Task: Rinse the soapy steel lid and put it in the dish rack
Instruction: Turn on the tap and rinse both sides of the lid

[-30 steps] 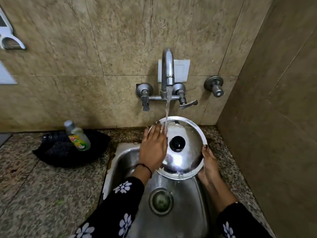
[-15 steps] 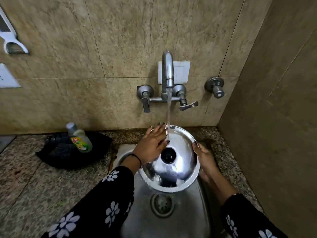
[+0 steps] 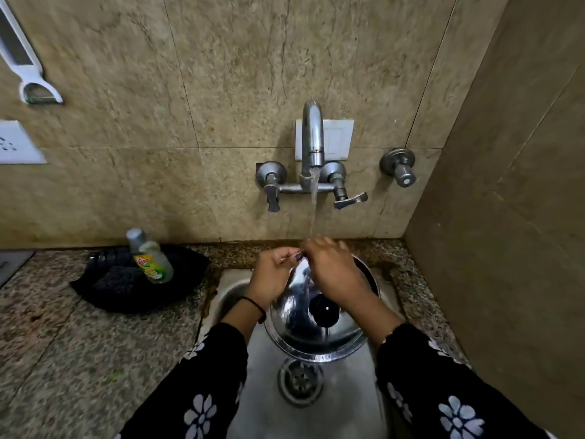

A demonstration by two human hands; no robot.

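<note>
The round steel lid [image 3: 294, 324] with a black knob [image 3: 323, 307] is tilted over the steel sink [image 3: 342, 407], its top face toward me. Water from the tap [image 3: 311, 137] falls onto its far edge. My left hand [image 3: 272, 277] grips the lid's upper left rim. My right hand [image 3: 335, 274] lies across the upper right part of the lid, fingers at the far rim under the stream and meeting the left fingers there. No dish rack is in view.
A dish-soap bottle [image 3: 148, 258] stands on a black tray [image 3: 133, 283] on the granite counter [image 3: 79, 359] left of the sink. The drain [image 3: 299, 381] lies below the lid. A tiled side wall [image 3: 506, 248] closes in on the right.
My right hand has come from the lid's right rim up over its top to the far edge. The lid has dropped lower in the sink and tilted more toward me.
</note>
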